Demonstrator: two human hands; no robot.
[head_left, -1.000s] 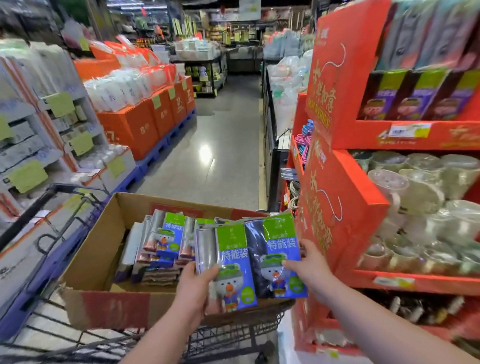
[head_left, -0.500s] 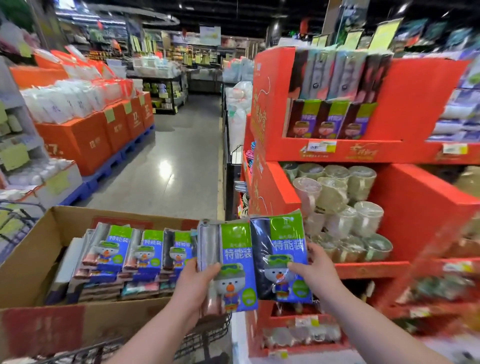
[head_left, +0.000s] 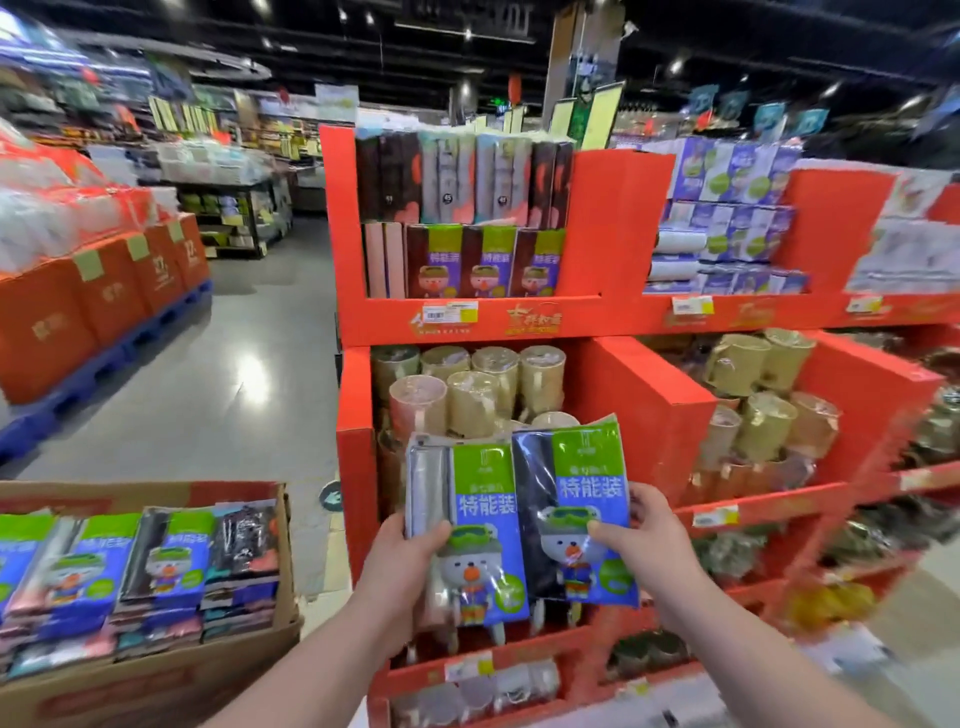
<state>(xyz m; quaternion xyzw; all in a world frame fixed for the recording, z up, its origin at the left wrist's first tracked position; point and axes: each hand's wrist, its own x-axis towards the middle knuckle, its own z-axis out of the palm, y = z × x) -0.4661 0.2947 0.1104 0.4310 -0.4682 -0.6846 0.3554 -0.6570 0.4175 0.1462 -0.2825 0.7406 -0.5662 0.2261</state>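
Note:
Two flat packs with green-and-blue labels and a cartoon figure are held side by side in front of a red display stand (head_left: 613, 317). My left hand (head_left: 402, 566) grips the pack with grey contents (head_left: 480, 519) by its left edge, thumb on the front. My right hand (head_left: 649, 540) pinches the pack with dark contents (head_left: 582, 499) at its right edge. The same kind of packs (head_left: 485, 260) stand upright on the stand's top shelf.
A cardboard box (head_left: 156, 680) at the lower left holds several stacks of the same packs. The stand's middle shelf carries wrapped cups (head_left: 467, 389). Orange boxes on blue pallets (head_left: 93, 306) line the left of the grey aisle floor (head_left: 234, 395).
The view has swung right and upward, from the box towards the red stand. Both hands have carried the two packs away from the box and now hold them before the stand's cup shelf.

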